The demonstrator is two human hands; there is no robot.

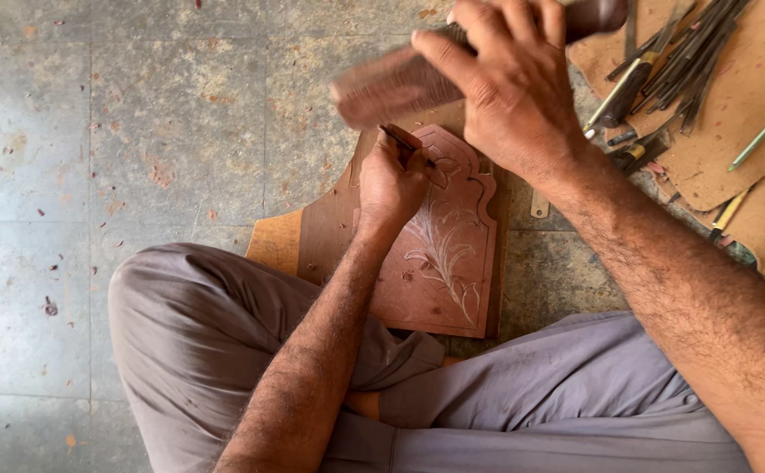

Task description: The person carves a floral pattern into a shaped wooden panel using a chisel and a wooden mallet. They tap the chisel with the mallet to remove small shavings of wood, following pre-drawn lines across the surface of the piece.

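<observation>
A reddish-brown wooden panel (453, 271) with an arched top and a carved leaf pattern lies on a larger board (312, 236) on the floor, just beyond my crossed legs. My left hand (391, 180) rests on the panel's upper part and grips a thin dark chisel (404, 144) whose tip meets the wood. My right hand (510, 83) is raised above it, closed around a blurred wooden mallet (391, 83) that points left over the chisel.
Several chisels and carving tools (676, 61) lie bundled on a brown leather sheet (733, 149) at the upper right, with a green pencil (764, 134) beside them. Grey stone floor tiles (137, 140) carry scattered wood chips. My grey trousers (198, 342) fill the bottom.
</observation>
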